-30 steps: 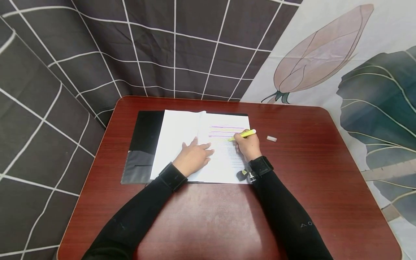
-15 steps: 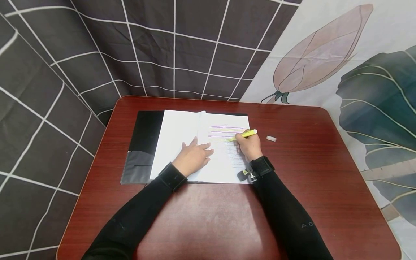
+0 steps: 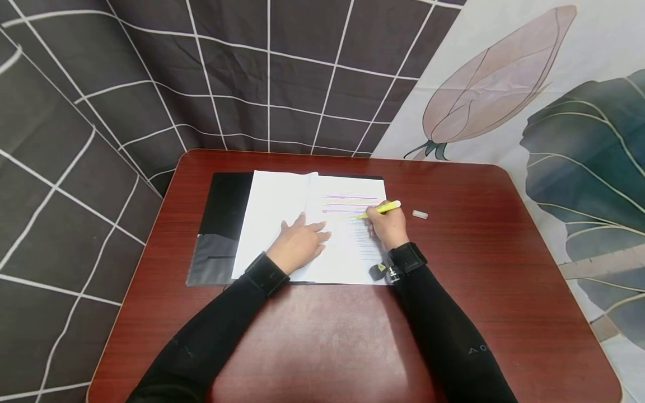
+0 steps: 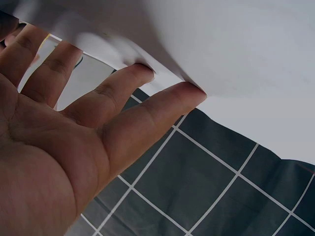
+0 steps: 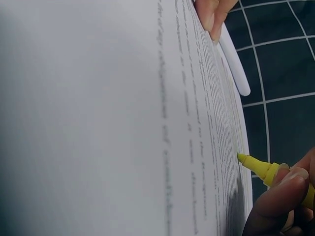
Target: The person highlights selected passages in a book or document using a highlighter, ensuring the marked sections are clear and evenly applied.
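Right fingers (image 5: 280, 199) pinched my highlighter (image 3: 388, 207). Tip (image 5: 240, 157) crept toward table's (image 3: 504, 252) right edge; highlighting likely progressed. Left hand (image 3: 297, 244) lay spread.

Table (image 3: 504, 291): a reddish-brown, wood-grained top with rounded far corners is seen; its near middle is lightened by a pale, glossy sheen.
Folder (image 3: 229, 198): black, it is laid open and flat on the far half, left of centre; its left cover is shown bare, with a greyish see-through pocket at the lower part, and the rest is mostly covered by white pages (image 3: 274, 196).
Cap (image 3: 420, 214): white and small, it is laid on its side right of the folder, near it but not touching.
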`<action>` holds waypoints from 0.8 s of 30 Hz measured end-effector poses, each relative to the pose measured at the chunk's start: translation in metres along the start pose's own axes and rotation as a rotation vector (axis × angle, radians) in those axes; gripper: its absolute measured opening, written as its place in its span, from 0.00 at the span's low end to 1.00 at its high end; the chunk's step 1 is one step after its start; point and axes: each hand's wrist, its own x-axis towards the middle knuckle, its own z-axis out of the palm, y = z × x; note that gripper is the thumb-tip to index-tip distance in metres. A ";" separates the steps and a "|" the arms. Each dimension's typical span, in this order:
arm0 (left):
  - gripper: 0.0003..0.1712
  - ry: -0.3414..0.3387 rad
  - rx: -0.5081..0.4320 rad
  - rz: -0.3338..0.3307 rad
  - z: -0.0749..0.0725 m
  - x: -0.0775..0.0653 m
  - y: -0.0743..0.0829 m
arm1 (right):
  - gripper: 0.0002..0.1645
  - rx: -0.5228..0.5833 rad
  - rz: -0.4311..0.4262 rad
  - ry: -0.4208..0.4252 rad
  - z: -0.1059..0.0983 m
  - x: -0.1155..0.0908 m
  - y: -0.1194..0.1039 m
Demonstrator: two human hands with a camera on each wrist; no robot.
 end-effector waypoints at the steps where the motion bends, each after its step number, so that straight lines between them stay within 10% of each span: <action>1: 0.27 0.003 0.000 0.000 0.000 0.000 0.000 | 0.09 0.000 0.002 0.002 0.000 0.000 0.000; 24: 0.28 0.024 0.022 0.013 -0.002 -0.003 0.002 | 0.06 0.018 0.020 -0.002 -0.010 -0.001 0.002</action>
